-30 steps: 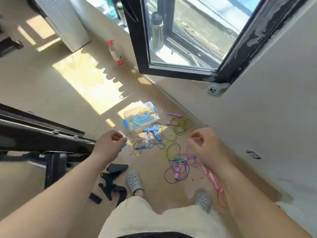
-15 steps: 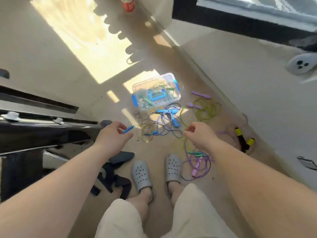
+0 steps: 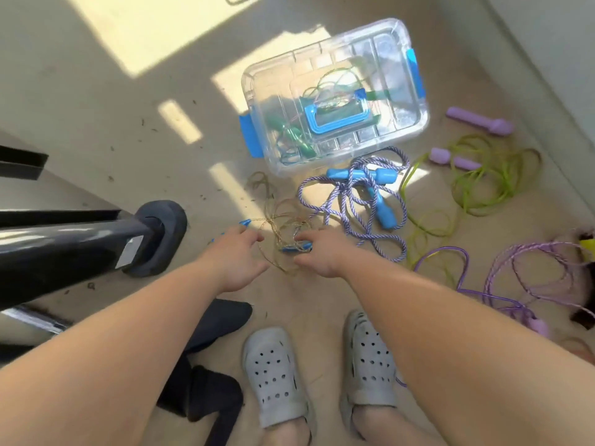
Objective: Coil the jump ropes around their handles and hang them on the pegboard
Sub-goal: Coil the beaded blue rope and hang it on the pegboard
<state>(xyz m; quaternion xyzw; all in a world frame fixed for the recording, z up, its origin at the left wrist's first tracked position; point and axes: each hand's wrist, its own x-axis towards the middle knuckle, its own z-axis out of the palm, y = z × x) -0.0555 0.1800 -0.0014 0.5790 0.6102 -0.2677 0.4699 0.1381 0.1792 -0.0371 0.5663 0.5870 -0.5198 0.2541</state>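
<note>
Left hand (image 3: 236, 255) round one blue handle (image 3: 244, 222), right hand (image 3: 322, 249) over second handle (image 3: 297, 247)

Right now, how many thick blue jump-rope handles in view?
2, both tangled in the twisted purple-white rope in front of the clear box: one handle crosswise nearest the box, the other handle angled below it. More could be hidden inside the box.

Home room, slippers (image 3: 273, 375), plastic storage box (image 3: 386, 53)
</note>
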